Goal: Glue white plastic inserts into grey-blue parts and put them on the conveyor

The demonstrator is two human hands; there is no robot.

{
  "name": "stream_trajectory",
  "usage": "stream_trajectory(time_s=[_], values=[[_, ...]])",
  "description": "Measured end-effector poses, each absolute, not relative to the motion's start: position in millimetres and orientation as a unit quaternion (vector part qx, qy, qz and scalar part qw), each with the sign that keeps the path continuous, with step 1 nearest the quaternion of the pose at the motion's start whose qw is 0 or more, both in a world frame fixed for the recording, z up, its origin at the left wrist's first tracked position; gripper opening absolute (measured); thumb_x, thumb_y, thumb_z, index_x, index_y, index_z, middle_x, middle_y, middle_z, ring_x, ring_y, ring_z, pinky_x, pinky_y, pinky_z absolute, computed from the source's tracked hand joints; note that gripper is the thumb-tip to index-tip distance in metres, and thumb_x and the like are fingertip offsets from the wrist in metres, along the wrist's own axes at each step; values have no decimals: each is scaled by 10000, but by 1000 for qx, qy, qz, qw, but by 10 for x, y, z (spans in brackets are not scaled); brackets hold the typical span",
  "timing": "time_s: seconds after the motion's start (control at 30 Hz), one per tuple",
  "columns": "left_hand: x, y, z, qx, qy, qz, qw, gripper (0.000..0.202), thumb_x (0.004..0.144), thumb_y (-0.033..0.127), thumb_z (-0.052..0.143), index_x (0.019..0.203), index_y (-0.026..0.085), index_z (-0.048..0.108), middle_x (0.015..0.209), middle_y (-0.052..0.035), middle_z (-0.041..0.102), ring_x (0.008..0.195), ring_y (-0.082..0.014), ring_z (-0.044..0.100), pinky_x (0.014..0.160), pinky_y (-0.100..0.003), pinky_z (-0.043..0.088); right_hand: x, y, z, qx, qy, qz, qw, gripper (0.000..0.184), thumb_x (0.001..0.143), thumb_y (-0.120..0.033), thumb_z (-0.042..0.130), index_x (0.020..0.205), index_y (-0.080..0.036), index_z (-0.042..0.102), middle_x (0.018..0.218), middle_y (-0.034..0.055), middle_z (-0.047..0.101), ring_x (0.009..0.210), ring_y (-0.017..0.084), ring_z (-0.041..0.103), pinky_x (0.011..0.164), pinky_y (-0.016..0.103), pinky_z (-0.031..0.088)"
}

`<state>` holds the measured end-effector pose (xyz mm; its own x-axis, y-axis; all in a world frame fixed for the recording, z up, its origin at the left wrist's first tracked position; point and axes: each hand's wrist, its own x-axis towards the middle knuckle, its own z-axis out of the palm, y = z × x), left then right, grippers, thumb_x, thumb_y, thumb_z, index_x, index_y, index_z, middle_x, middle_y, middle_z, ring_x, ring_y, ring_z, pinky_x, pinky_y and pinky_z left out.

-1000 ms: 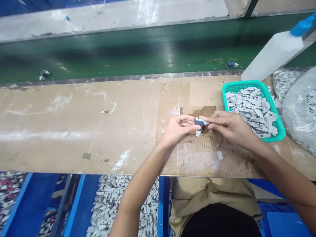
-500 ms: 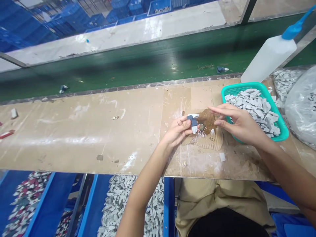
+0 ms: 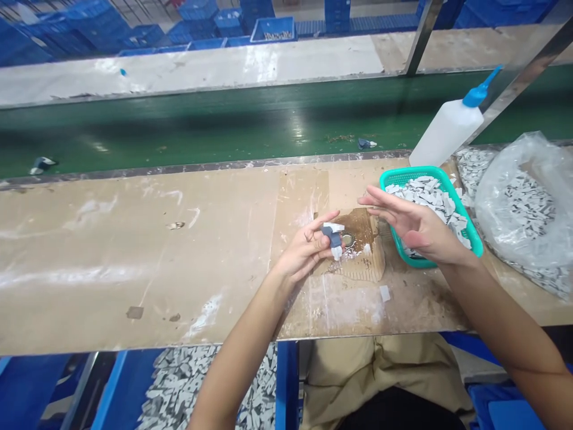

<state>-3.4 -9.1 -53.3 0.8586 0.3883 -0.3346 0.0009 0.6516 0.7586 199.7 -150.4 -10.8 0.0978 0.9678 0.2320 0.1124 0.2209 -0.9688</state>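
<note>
Between the thumb and fingers of my left hand is a small dark blue and white plastic part. It is held just above a wet, brown-stained cardboard piece, beside a small round metal-rimmed spot. My right hand is raised with its fingers stretched out and nothing in them. It hovers over the near left side of a green basket filled with small pale grey plastic pieces, hiding part of them.
A white squeeze bottle with a blue nozzle leans behind the basket. Right of it lies a clear plastic bag of grey pieces. A green conveyor belt runs behind the cardboard-covered bench. Below the bench edge stands a blue bin of grey pieces.
The camera view has shifted, so the bench and basket appear further left. My right hand has opened more, its palm turning into view. My left hand keeps its hold on the part.
</note>
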Motion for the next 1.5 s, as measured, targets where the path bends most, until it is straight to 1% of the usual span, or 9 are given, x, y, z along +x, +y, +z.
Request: stream_trajectory(time_s=[0.13,0.3,0.57,0.77,1.0,1.1,1.23,1.33,1.5], values=[[-59,-89,-536,403,234,115,877,700,682,339,839,1314,262,549,897,-29,705,801,-178,709,765,-287,598,2001,-1507,-136,-507,-550,380,544,816,779,-696,655,1466,-301,458,1524,79,445,1406,292,411,1174,519,340],[-82,-66,-573,380,228,134,886,509,638,368,866,1056,238,606,893,-48,688,766,-194,701,732,-321,603,2010,-1523,-113,-552,-574,326,509,734,842,-686,589,1452,-291,483,1445,84,539,1343,281,491,1120,495,421],[-73,-26,-543,350,258,171,884,492,551,268,878,951,216,595,791,-31,665,701,-191,683,684,-327,589,2557,-1574,-380,-774,-537,-110,315,443,906,-468,627,1260,-207,677,1099,164,687,1031,333,634,931,468,487],[201,753,-401,567,371,318,663,513,678,328,806,1116,176,587,834,-26,693,727,-155,685,698,-270,567,2675,-1638,-681,-818,-555,-115,97,381,923,-269,497,1186,-59,675,1227,235,623,1124,401,581,940,541,478],[1077,1965,-428,747,531,304,259,302,864,177,612,1163,142,638,1160,-123,658,851,-155,696,867,-293,545,2624,-1603,-561,-834,-537,-70,107,255,887,-169,531,1067,-113,702,1164,170,672,1065,331,614,913,456,481],[1268,2014,-560,745,563,292,208,368,855,92,575,1219,119,621,1304,-199,551,1128,-275,629,1050,-443,450,2619,-1578,-511,-842,-526,-46,109,196,918,-204,524,978,-136,697,1085,155,690,1011,318,620,859,428,465],[1285,1919,-688,733,597,289,152,538,854,70,534,1387,87,465,1454,-266,401,1404,-402,345,1117,-624,294,2611,-1545,-457,-851,-500,-48,157,278,976,-261,445,868,-158,679,990,144,703,956,291,627,819,399,446],[1269,1880,-674,757,562,297,151,546,875,68,476,1418,64,415,1491,-262,371,1442,-359,290,1155,-573,267,2608,-1532,-418,-837,-485,-47,249,331,993,-318,410,832,-166,656,894,128,710,872,272,650,762,374,462],[1459,1778,-649,821,455,269,215,343,920,195,521,1239,100,603,1350,-180,581,1331,-255,476,1164,-375,312,2583,-1523,-400,-798,-374,103,462,357,949,-520,446,906,-205,610,819,76,725,655,216,689,561,305,482]])
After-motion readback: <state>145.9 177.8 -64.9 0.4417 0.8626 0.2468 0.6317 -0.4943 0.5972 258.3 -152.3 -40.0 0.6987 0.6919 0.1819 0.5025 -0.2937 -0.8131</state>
